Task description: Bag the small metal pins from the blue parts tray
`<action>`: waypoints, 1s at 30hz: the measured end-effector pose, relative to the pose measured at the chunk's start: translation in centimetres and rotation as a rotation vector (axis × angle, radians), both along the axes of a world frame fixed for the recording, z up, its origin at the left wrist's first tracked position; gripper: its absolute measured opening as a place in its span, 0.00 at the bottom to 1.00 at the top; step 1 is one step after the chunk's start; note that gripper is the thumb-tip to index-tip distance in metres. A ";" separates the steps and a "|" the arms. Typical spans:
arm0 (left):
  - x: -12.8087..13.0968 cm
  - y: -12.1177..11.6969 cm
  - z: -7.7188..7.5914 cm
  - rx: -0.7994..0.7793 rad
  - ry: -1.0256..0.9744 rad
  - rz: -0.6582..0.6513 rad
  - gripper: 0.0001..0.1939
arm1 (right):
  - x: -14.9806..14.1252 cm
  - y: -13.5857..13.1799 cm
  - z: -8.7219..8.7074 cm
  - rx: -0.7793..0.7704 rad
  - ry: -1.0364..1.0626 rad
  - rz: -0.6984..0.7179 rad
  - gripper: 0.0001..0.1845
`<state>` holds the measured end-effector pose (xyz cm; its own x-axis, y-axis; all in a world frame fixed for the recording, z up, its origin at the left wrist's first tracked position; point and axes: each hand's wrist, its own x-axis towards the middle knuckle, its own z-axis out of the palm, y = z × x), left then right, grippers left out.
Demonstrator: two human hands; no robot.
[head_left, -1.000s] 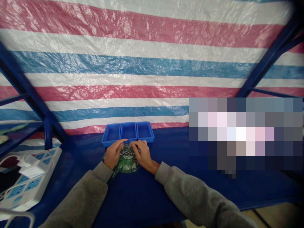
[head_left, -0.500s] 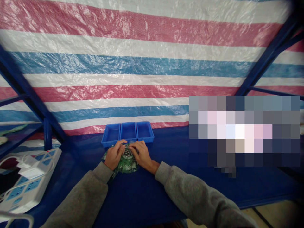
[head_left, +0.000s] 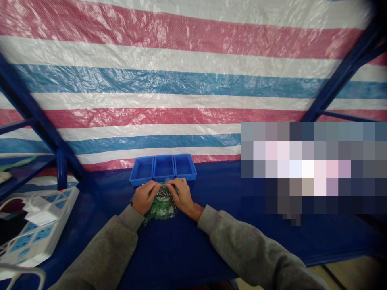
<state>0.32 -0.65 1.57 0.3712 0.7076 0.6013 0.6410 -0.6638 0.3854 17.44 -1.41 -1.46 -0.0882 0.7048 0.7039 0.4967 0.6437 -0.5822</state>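
A green, partly see-through plastic bag (head_left: 161,210) lies on the blue table, with several small silvery metal pieces (head_left: 165,195), thin like screws or pins, showing at its top. My left hand (head_left: 146,196) is at the bag's left side, thumb and forefinger pinched on its upper edge. On the other side my right hand (head_left: 182,197) has its fingertips closed on the same edge. The two hands' fingertips are close together, and exactly what lies between them is partly hidden. Just beyond the hands stand three blue bins (head_left: 163,167) side by side.
A white power strip (head_left: 50,237) with a plugged-in white adapter (head_left: 42,212) and cables lies at the left. Blue frame posts (head_left: 61,169) rise on both sides. Striped sheeting (head_left: 181,84) hangs behind the blue table (head_left: 178,249). A pixelated patch hides the right side.
My left forefinger, stretched forward earlier, has drawn back and curled in against the thumb. My right hand shifts only slightly. The bag and bins stay in place.
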 end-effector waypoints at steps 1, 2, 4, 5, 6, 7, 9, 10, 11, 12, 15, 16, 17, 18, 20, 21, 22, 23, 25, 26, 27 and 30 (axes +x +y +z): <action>0.0 0.0 0.0 0.002 -0.007 0.001 0.12 | 0.0 0.0 0.0 0.001 -0.002 -0.004 0.09; 0.1 -0.1 0.0 0.009 -0.017 0.001 0.12 | 0.0 0.0 0.0 0.001 -0.003 -0.008 0.10; 0.2 -0.2 -0.1 0.031 -0.036 -0.003 0.11 | 0.0 0.1 -0.1 0.001 -0.007 -0.012 0.10; 0.3 -0.2 -0.1 0.044 -0.040 -0.005 0.10 | 0.0 0.1 -0.1 0.001 -0.010 -0.010 0.10; 0.2 -0.2 -0.1 0.059 -0.040 -0.006 0.10 | 0.0 0.1 -0.1 0.001 -0.013 -0.009 0.10; 0.1 -0.2 -0.1 0.080 -0.041 0.000 0.10 | 0.0 0.1 -0.1 0.000 -0.015 -0.010 0.10; -0.4 0.3 0.2 0.147 -0.057 0.047 0.10 | 0.0 0.1 0.0 -0.003 -0.014 -0.021 0.10; -0.9 0.7 0.4 0.197 -0.075 0.098 0.10 | 0.0 0.0 0.0 -0.006 -0.013 -0.028 0.11; -1.4 1.2 0.6 0.242 -0.090 0.162 0.10 | 0.0 0.0 0.0 -0.008 -0.014 -0.032 0.11; -2.0 1.8 0.9 0.278 -0.094 0.229 0.10 | 0.0 0.0 0.1 -0.010 -0.016 -0.033 0.11; -3.6 3.6 1.4 0.305 -0.024 0.412 0.11 | 0.0 0.0 0.1 -0.017 -0.016 -0.033 0.13; -3.9 4.0 1.5 0.294 0.017 0.447 0.12 | 0.0 0.0 0.1 -0.020 -0.015 -0.035 0.13; -4.1 4.3 1.5 0.281 0.056 0.463 0.13 | 0.0 0.0 0.1 -0.024 -0.014 -0.038 0.13; -4.2 4.5 1.4 0.269 0.085 0.467 0.14 | 0.0 0.0 0.0 -0.026 -0.012 -0.043 0.13; -4.1 4.6 1.2 0.246 0.136 0.412 0.16 | 0.0 0.0 0.0 -0.025 -0.013 -0.049 0.13; -4.0 4.5 1.1 0.232 0.161 0.353 0.16 | 0.0 0.0 0.0 -0.022 -0.014 -0.050 0.13; -3.8 4.4 1.1 0.212 0.190 0.276 0.16 | 0.0 0.0 0.0 -0.019 -0.014 -0.049 0.13; -3.7 4.2 1.0 0.189 0.218 0.193 0.15 | 0.0 0.0 0.0 -0.015 -0.014 -0.048 0.13; -3.4 3.8 1.1 0.138 0.264 0.043 0.13 | 0.1 -0.1 0.1 -0.013 -0.007 -0.054 0.13; -3.3 3.6 1.2 0.116 0.277 -0.010 0.12 | 0.1 -0.1 0.2 -0.013 0.003 -0.063 0.13; -3.2 3.4 1.3 0.097 0.283 -0.044 0.12 | 0.1 -0.2 0.2 -0.014 0.015 -0.073 0.13; -3.1 2.8 1.5 0.058 0.277 -0.072 0.12 | 0.2 -0.2 0.5 -0.018 0.053 -0.101 0.13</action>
